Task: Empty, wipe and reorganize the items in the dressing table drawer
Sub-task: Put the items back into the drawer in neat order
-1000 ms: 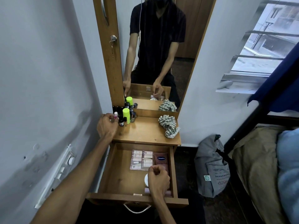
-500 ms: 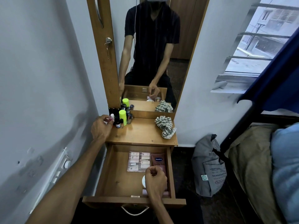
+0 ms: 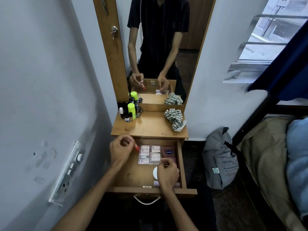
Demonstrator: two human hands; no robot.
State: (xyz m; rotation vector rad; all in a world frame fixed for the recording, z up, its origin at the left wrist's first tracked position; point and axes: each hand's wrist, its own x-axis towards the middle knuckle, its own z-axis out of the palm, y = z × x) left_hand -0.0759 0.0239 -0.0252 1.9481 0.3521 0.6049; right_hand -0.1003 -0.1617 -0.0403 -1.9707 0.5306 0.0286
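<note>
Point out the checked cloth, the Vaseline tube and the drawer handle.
checked cloth (image 3: 175, 119), head view, middle of the crumpled fabric.
Vaseline tube (image 3: 168, 152), head view, on the blue label.
drawer handle (image 3: 146, 201), head view, centre of the metal loop.

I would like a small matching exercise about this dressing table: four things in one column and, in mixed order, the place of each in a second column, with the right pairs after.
Things:
1. checked cloth
2. Vaseline tube
3. lime-green bottle
4. small red-tipped item

Places:
A. pinched in the left hand, over the back left of the open drawer
B. lying at the back right inside the drawer
C. crumpled on the right side of the tabletop
D. standing among small bottles at the back left of the tabletop

Pairs: 1-C, 2-B, 3-D, 4-A
</note>
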